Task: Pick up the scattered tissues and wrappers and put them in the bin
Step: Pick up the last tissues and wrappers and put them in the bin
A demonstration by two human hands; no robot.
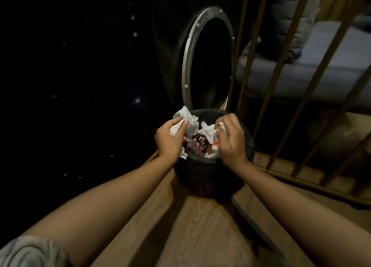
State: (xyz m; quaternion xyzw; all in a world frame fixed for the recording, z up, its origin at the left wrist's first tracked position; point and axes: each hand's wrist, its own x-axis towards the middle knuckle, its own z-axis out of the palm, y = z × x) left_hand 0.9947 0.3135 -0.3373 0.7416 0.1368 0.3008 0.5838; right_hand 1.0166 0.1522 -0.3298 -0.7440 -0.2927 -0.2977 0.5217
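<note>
A small dark bin (pixel 202 178) lined with a black bag stands on the wooden floor. Both my hands hover over its mouth. My left hand (pixel 170 139) grips a bunch of crumpled white tissues (pixel 187 119) that spills over the bin's left rim. My right hand (pixel 230 140) is closed on a small white tissue wad (pixel 221 125). Inside the bin lie more white tissues (pixel 209 131), a dark reddish wrapper (pixel 199 143) and a scrap with an orange spot (pixel 216 144).
A tall black speaker with a silver-ringed cone (pixel 208 56) stands just behind the bin. Gold metal bars (pixel 281 70) slant on the right, with a grey cushioned seat (pixel 313 74) beyond them. The left is very dark. Wooden floor (pixel 190 226) lies in front.
</note>
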